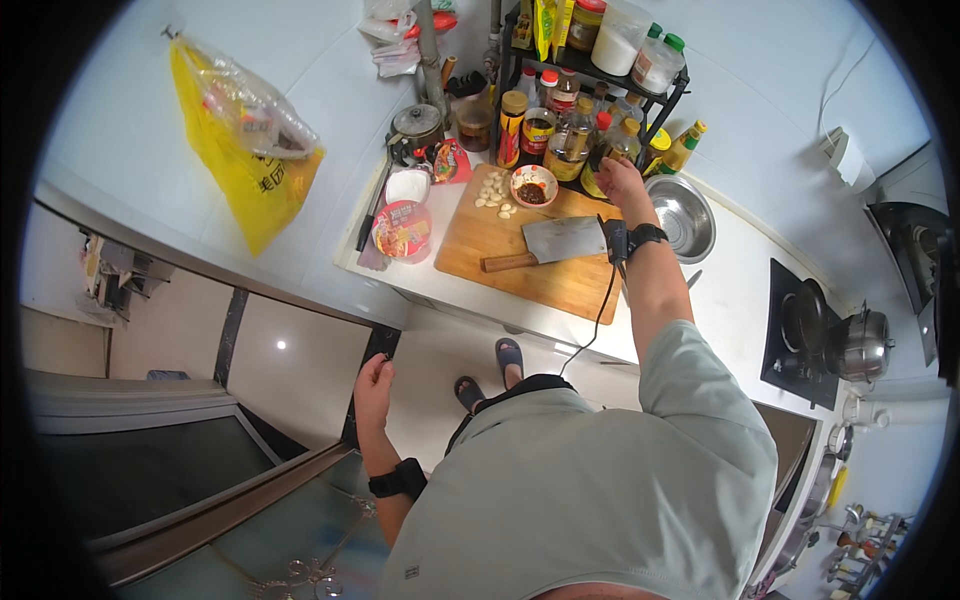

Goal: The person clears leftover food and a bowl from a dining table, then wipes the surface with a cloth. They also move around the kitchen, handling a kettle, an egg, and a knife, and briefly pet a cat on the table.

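My right hand (622, 182) reaches to the row of sauce bottles at the back of the counter. Its fingers are at a yellow-capped bottle (625, 136); whether they grip it is hidden. My left hand (373, 390) hangs over the floor, fingers curled, with a tiny dark spot at the tips that I cannot identify. On the wooden cutting board (472, 247) a cleaver (564, 240) lies flat, its wooden handle to the left. Peeled garlic cloves (491, 187) are at the board's back. Beside them stands a small patterned bowl (534, 186) with dark sauce in it.
A steel basin (681, 219) stands right of the board, with the stove (799, 337) farther right. An instant noodle cup (403, 231) and a lidded pot (417, 127) are at the left. A black rack (589, 64) holds jars above the bottles. A cable (600, 315) runs from my right wristband.
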Demonstrator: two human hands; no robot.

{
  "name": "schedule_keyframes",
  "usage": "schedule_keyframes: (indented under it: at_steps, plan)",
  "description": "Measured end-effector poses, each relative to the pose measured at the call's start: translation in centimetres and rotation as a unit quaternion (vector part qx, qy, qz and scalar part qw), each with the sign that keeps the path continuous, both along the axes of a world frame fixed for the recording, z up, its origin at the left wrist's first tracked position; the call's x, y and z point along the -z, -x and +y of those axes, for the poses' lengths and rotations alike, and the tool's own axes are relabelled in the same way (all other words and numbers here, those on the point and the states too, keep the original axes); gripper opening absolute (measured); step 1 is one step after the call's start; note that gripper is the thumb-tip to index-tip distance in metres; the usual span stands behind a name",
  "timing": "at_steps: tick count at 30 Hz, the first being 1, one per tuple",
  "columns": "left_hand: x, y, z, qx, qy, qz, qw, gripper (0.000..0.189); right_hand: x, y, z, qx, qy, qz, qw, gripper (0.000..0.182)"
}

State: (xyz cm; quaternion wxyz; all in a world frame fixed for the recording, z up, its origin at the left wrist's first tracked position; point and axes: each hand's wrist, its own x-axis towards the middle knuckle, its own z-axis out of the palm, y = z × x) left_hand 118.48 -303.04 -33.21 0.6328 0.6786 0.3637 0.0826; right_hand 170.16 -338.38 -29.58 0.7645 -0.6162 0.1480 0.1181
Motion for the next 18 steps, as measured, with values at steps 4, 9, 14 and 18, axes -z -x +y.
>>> schedule_keyframes:
  at_steps: [4, 9, 14, 18]
  plan:
    - [-1.6, -2.3, 0.7, -0.017, 0.009, 0.004, 1.0, 0.043, 1.4, -1.1, -1.3, -0.053, -0.049, -0.022, 0.997, 0.015]
    - [-2.4, -6.9, -0.3, 0.01, 0.001, 0.005, 1.0, 0.044, 2.6, 3.2, -2.2, -0.008, 0.067, -0.116, 0.991, 0.021]
    - [-1.1, -10.9, -0.4, 0.101, -0.007, 0.009, 0.995, 0.045, 0.8, 9.0, -2.8, 0.006, 0.014, -0.123, 0.992, 0.022]
    - [-1.5, -13.6, -0.1, 0.147, -0.029, 0.04, 0.988, 0.045, 0.3, 10.6, -4.3, 0.014, 0.0, -0.113, 0.993, 0.024]
